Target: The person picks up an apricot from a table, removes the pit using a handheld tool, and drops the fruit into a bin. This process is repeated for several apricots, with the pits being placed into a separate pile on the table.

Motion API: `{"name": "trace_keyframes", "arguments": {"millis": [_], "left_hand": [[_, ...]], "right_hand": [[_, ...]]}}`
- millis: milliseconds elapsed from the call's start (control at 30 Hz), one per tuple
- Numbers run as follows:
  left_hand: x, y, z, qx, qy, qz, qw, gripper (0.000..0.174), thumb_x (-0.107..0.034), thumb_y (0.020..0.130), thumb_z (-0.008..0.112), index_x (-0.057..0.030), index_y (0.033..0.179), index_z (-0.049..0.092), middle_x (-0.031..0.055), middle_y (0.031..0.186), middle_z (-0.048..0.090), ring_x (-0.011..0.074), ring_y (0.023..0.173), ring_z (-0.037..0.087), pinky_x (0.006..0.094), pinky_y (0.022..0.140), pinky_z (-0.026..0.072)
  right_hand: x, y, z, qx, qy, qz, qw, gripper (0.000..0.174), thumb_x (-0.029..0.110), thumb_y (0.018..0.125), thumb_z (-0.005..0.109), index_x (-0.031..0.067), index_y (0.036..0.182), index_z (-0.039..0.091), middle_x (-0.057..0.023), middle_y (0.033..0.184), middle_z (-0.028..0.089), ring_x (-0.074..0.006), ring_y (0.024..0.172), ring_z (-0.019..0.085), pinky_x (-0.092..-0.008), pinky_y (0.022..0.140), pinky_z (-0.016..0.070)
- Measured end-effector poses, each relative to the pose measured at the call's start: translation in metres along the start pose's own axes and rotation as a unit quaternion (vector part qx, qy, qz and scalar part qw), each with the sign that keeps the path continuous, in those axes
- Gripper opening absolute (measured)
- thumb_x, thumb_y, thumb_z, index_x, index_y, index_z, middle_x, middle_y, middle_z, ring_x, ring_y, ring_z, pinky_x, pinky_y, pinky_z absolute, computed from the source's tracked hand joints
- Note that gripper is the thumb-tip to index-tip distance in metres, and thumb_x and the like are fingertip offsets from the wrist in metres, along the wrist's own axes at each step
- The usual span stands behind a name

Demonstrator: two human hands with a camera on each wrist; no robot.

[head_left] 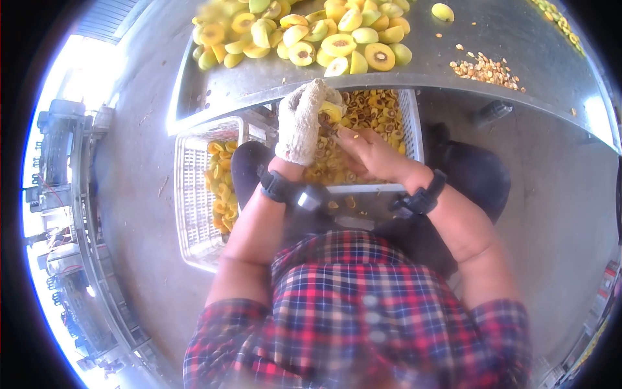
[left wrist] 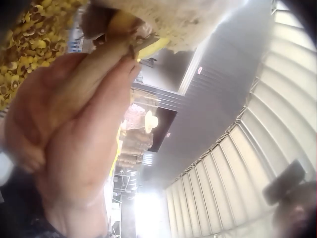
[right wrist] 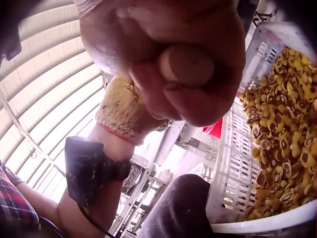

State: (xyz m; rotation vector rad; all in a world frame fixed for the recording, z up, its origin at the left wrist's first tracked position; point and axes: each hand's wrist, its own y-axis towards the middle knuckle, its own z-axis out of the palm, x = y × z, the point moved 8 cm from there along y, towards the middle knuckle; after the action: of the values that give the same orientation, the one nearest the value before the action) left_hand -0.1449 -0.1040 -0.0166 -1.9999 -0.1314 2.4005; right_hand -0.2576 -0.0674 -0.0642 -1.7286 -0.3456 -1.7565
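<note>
My left hand (head_left: 299, 123), in a white knitted glove, holds a yellow fruit half (head_left: 332, 111) that looks like peach, above a white crate. My bare right hand (head_left: 379, 154) grips a small tool with a wooden handle (right wrist: 190, 64), whose round butt shows from the fist in the right wrist view. In the left wrist view the handle (left wrist: 91, 72) runs between thumb and fingers toward the fruit (left wrist: 154, 48). The tool's tip is at the fruit's cut side, partly hidden by the glove (left wrist: 183, 20).
A metal table (head_left: 414, 84) carries a heap of halved fruit (head_left: 340, 44) and a pile of pits (head_left: 489, 70). Under its edge, a white crate (head_left: 414, 129) holds many cut pieces. Another white basket (head_left: 194, 214) with yellow pieces stands at left, beside my knee.
</note>
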Motion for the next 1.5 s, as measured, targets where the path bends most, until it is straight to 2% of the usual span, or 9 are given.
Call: {"name": "trace_keyframes", "arguments": {"millis": [233,567,800,1033,1133,1233,1333,1400,1500], "left_hand": [[-0.002,0.004,0.004,0.059,0.011,0.070,0.996,0.028,-0.025,0.094,0.051,-0.0005,0.094,0.063,0.0069,0.084,0.065,0.0133,0.073,0.061,0.0263,0.065,0.0484],[0.018,-0.001,0.005,-0.009,-0.146,-0.021,0.989,0.028,-0.028,0.095,0.050,-0.0023,0.099,0.061,0.0074,0.087,0.065,0.0142,0.075,0.061,0.0271,0.066,0.0503],[0.013,-0.005,0.012,0.043,-0.098,0.016,0.994,0.031,-0.032,0.095,0.049,-0.0033,0.099,0.061,0.0069,0.088,0.064,0.0150,0.077,0.061,0.0270,0.066,0.0508],[0.019,-0.018,0.027,-0.016,-0.289,-0.126,0.949,0.035,-0.038,0.095,0.048,-0.0068,0.108,0.057,0.0065,0.091,0.063,0.0187,0.081,0.061,0.0303,0.070,0.0510],[0.003,-0.009,0.016,-0.020,-0.273,-0.088,0.958,0.037,-0.042,0.093,0.049,-0.0085,0.107,0.057,0.0079,0.095,0.063,0.0191,0.087,0.060,0.0318,0.073,0.0504],[-0.019,0.006,-0.033,-0.092,-0.252,0.051,0.962,0.040,-0.046,0.092,0.049,-0.0079,0.102,0.056,0.0113,0.094,0.063,0.0219,0.083,0.062,0.0338,0.065,0.0508],[-0.050,-0.013,-0.112,-0.208,-0.103,0.115,0.966,0.041,-0.046,0.092,0.050,-0.0078,0.103,0.058,0.0107,0.089,0.064,0.0223,0.077,0.062,0.0323,0.064,0.0503],[-0.078,-0.036,-0.163,-0.271,0.075,0.209,0.937,0.041,-0.047,0.091,0.051,-0.0074,0.100,0.061,0.0102,0.090,0.064,0.0218,0.080,0.062,0.0303,0.068,0.0498],[-0.058,-0.034,-0.277,-0.337,0.218,0.167,0.901,0.040,-0.044,0.090,0.053,-0.0062,0.095,0.064,0.0100,0.091,0.065,0.0221,0.081,0.062,0.0329,0.071,0.0503]], "right_hand": [[-0.007,-0.018,0.022,0.083,0.261,0.182,0.945,0.051,0.054,0.095,0.032,0.0081,0.083,0.048,0.0032,0.049,0.031,-0.0062,0.035,0.025,-0.0220,0.036,0.0241],[-0.007,-0.024,0.031,0.126,0.303,0.215,0.920,0.053,0.056,0.096,0.023,0.0107,0.079,0.044,0.0033,0.048,0.032,-0.0061,0.033,0.024,-0.0221,0.034,0.0247],[-0.008,-0.030,0.035,0.116,0.335,0.243,0.903,0.054,0.056,0.097,0.021,0.0106,0.078,0.044,0.0027,0.048,0.032,-0.0068,0.033,0.023,-0.0231,0.032,0.0228],[0.000,-0.034,0.045,0.165,0.361,0.226,0.890,0.054,0.056,0.097,0.023,0.0103,0.077,0.044,0.0029,0.047,0.030,-0.0076,0.033,0.023,-0.0241,0.033,0.0241],[-0.001,-0.031,0.031,0.080,0.259,0.224,0.936,0.056,0.057,0.096,0.026,0.0092,0.076,0.048,0.0014,0.047,0.035,-0.0087,0.035,0.029,-0.0252,0.036,0.0280],[-0.021,-0.020,0.010,0.054,-0.019,0.112,0.992,0.057,0.054,0.095,0.032,0.0053,0.075,0.055,-0.0078,0.057,0.047,-0.0194,0.048,0.044,-0.0318,0.051,0.0376],[-0.029,-0.016,-0.005,0.016,-0.287,-0.018,0.958,0.059,0.051,0.094,0.038,0.0014,0.073,0.061,-0.0170,0.067,0.060,-0.0301,0.062,0.058,-0.0384,0.065,0.0473],[-0.040,-0.021,-0.007,0.033,-0.370,0.009,0.928,0.057,0.050,0.094,0.039,0.0010,0.077,0.063,-0.0191,0.073,0.062,-0.0339,0.070,0.060,-0.0415,0.070,0.0470],[-0.040,-0.021,-0.007,0.045,-0.434,0.047,0.899,0.054,0.048,0.093,0.040,0.0009,0.082,0.064,-0.0217,0.080,0.064,-0.0387,0.078,0.061,-0.0450,0.074,0.0468]]}}
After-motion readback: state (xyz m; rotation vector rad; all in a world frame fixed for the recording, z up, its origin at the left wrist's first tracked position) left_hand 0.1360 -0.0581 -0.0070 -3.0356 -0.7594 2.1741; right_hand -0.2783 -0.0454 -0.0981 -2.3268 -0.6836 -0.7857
